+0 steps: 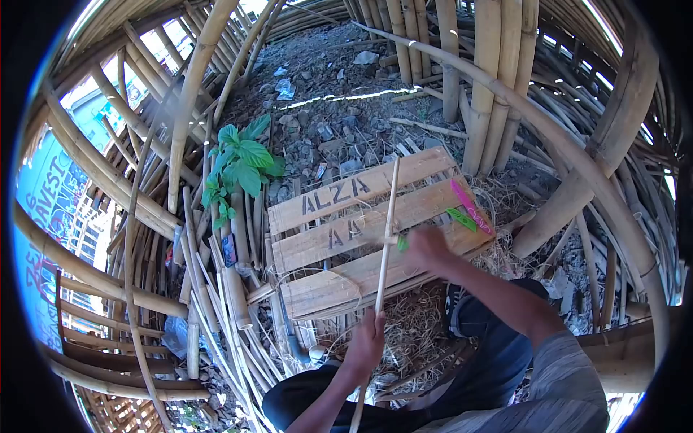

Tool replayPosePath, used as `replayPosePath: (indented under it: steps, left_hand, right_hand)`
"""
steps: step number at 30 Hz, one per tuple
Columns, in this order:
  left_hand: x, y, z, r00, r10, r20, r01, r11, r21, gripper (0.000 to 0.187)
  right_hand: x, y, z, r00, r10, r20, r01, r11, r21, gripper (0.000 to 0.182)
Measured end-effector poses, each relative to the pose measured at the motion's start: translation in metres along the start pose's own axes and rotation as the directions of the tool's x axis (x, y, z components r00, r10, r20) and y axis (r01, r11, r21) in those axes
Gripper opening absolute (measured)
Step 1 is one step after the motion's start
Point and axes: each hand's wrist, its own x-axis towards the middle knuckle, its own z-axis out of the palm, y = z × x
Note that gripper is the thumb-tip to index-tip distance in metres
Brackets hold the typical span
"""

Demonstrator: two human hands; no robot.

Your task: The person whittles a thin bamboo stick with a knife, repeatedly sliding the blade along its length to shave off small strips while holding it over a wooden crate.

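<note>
A long, pale bamboo stick stands slanted across a slatted wooden crate with stencilled letters. My left hand is wrapped round the lower part of this stick, below the crate's front edge. My right hand is closed beside the stick's middle and smeared by motion. A green handle shows at its fingers, with a thin, blurred blade crossing the stick, so it looks like a knife. On the crate's right end lie a green piece and a pink piece with lettering on it.
Bundled thin bamboo strips lie left of the crate, near a leafy green plant. Thick bamboo poles rise behind on the right, and a long curved pole slants past. Shavings and rubble cover the ground.
</note>
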Motion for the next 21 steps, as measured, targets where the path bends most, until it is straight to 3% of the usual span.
replayPosePath:
  steps: [1, 3, 5, 6, 9, 11, 13, 15, 17, 19, 21]
  left_hand:
    - [-0.007, 0.002, 0.003, 1.000, -0.011, 0.009, 0.011, 1.000, 0.011, 0.035]
    - [-0.008, 0.007, 0.005, 0.997, 0.071, 0.042, -0.070, 0.997, -0.025, 0.035]
    - [-0.002, 0.005, -0.001, 0.994, 0.095, 0.049, -0.091, 0.994, -0.064, 0.036]
    - [-0.001, -0.002, -0.002, 0.997, 0.035, 0.072, -0.028, 0.996, -0.089, 0.036]
    - [-0.003, -0.012, 0.002, 0.992, -0.032, 0.118, 0.044, 0.994, -0.099, 0.038]
    - [-0.010, -0.014, 0.009, 0.991, 0.105, 0.080, -0.100, 0.993, -0.064, 0.038]
    - [-0.013, 0.004, 0.003, 0.987, 0.124, 0.099, -0.114, 0.988, -0.103, 0.037]
    - [-0.011, 0.034, -0.009, 0.989, -0.005, 0.147, 0.014, 0.998, -0.056, 0.037]
    - [-0.008, 0.028, -0.006, 0.995, 0.014, 0.103, -0.018, 0.999, 0.030, 0.036]
    - [-0.006, 0.021, -0.004, 0.987, 0.157, 0.023, -0.158, 0.985, 0.073, 0.035]
    - [-0.003, 0.018, -0.005, 0.991, 0.129, 0.027, -0.130, 0.991, 0.032, 0.035]
  right_hand:
    - [0.012, 0.019, -0.008, 1.000, 0.006, 0.009, -0.006, 1.000, 0.014, 0.023]
    - [0.030, 0.054, -0.030, 0.967, 0.159, -0.200, -0.158, 0.987, 0.020, 0.021]
    - [0.022, 0.039, -0.015, 0.954, 0.195, -0.227, -0.187, 0.981, 0.057, 0.020]
    - [0.018, 0.034, -0.012, 0.947, 0.216, -0.236, -0.202, 0.976, 0.086, 0.019]
    - [0.017, 0.035, -0.009, 0.966, 0.091, -0.240, -0.095, 0.995, -0.005, 0.022]
    - [0.023, 0.052, -0.046, 0.976, 0.089, -0.201, -0.101, 0.993, -0.053, 0.021]
    - [0.024, 0.066, -0.049, 0.985, 0.096, -0.146, -0.111, 0.989, -0.099, 0.019]
    - [0.033, 0.079, -0.035, 0.916, 0.055, -0.398, -0.121, 0.982, -0.143, 0.017]
    - [0.035, 0.078, -0.028, 0.903, 0.075, -0.423, -0.136, 0.984, -0.115, 0.014]
    - [0.034, 0.074, -0.028, 0.941, 0.109, -0.321, -0.142, 0.986, -0.083, 0.018]
    - [0.033, 0.065, -0.021, 0.940, 0.098, -0.327, -0.116, 0.993, -0.036, 0.020]
